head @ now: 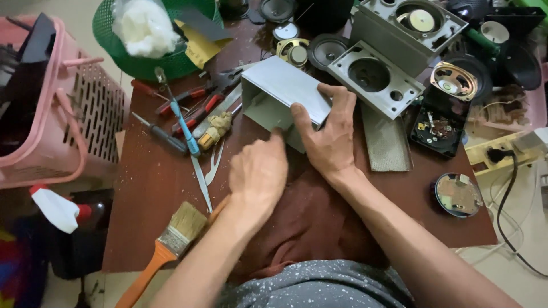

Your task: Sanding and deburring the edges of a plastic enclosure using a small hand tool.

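A grey rectangular speaker casing [279, 91] lies on its side in the middle of the brown table [148, 188], its open side facing left. My right hand [326, 134] grips the casing's near right corner, fingers over the top and thumb on the front. My left hand [258, 174] sits just in front of the casing with the fingers curled, the fingertips at its lower edge. Whether it holds anything small is hidden. A dark red cloth [311, 222] lies under both wrists.
Red-handled pliers [194, 105], screwdrivers [162, 134], a blue-handled tool [184, 125] and tweezers lie left of the casing. An orange paintbrush [165, 248] sits front left. Grey speaker panels [374, 77], loose speaker cones [455, 80], a circuit board and a power strip [502, 154] crowd the right. A pink basket [51, 102] stands left.
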